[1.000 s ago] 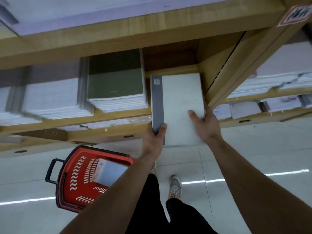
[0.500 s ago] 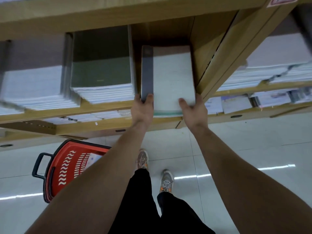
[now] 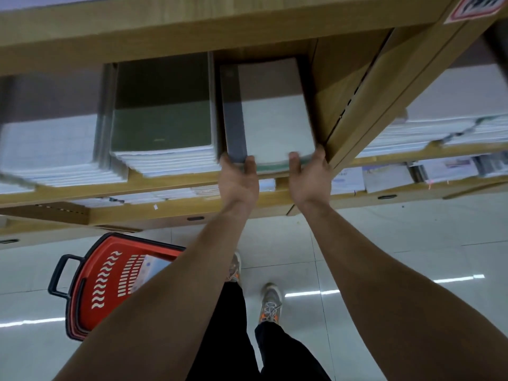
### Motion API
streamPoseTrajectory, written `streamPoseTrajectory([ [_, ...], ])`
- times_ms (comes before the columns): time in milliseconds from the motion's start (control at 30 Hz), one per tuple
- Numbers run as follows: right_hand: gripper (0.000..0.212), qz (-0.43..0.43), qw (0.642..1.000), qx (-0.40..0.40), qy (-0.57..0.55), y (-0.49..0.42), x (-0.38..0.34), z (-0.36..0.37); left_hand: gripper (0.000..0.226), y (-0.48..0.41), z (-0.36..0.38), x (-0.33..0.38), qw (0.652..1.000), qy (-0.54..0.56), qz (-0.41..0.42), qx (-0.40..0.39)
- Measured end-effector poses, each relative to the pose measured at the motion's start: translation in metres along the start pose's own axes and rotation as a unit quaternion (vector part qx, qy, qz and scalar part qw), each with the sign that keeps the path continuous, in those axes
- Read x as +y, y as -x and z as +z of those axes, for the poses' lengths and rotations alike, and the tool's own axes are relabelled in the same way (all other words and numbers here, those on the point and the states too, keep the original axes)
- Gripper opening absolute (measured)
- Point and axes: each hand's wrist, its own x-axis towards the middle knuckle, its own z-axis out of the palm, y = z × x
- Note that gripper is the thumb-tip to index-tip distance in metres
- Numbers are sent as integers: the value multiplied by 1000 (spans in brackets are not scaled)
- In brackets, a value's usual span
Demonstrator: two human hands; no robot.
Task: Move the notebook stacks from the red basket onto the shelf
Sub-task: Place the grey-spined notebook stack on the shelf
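Note:
A stack of white notebooks with a grey spine strip (image 3: 272, 119) lies inside the wooden shelf (image 3: 170, 182), in the bay next to the upright divider. My left hand (image 3: 237, 180) grips its near left corner, thumb on top. The near right corner is held the same way by my right hand (image 3: 309, 177). On the floor at lower left stands the red basket (image 3: 104, 284), where a white notebook (image 3: 152, 266) shows, partly hidden by my left forearm.
A green-covered notebook stack (image 3: 162, 111) and white stacks (image 3: 49, 149) fill the shelf to the left. The wooden divider (image 3: 346, 86) stands right of the stack, with more paper stacks (image 3: 439, 133) beyond. Lower shelves hold further notebooks. My feet stand on the tiled floor.
Both hands have pushed the notebook stack from out in front of the shelf deep into the bay beside the divider; it now rests on the board.

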Motion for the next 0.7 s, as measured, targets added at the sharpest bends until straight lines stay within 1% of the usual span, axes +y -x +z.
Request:
streamPoseTrajectory([
  [100,73,15,999,-23,-20,-10,-1,0,35,-13,6,5,1000,-10,11,-28],
  [200,73,-6,999,-49,-2,5,11,-4,36,-23,8,5,999,4,9,-38],
  [267,71,-25,998,-53,19,15,18,-6,37,-25,10,5,999,10,8,-38],
  [433,62,-37,999,0,28,16,10,-12,38,-18,13,1,998,0,50,-46],
  [500,56,-39,999,20,28,17,8,-18,41,-21,12,6,998,27,26,-48],
  [600,51,-43,998,16,31,16,4,-25,47,-32,12,16,996,60,6,-68],
  [700,49,-61,997,10,35,12,1,-31,51,-41,16,17,996,6,46,-80],
])
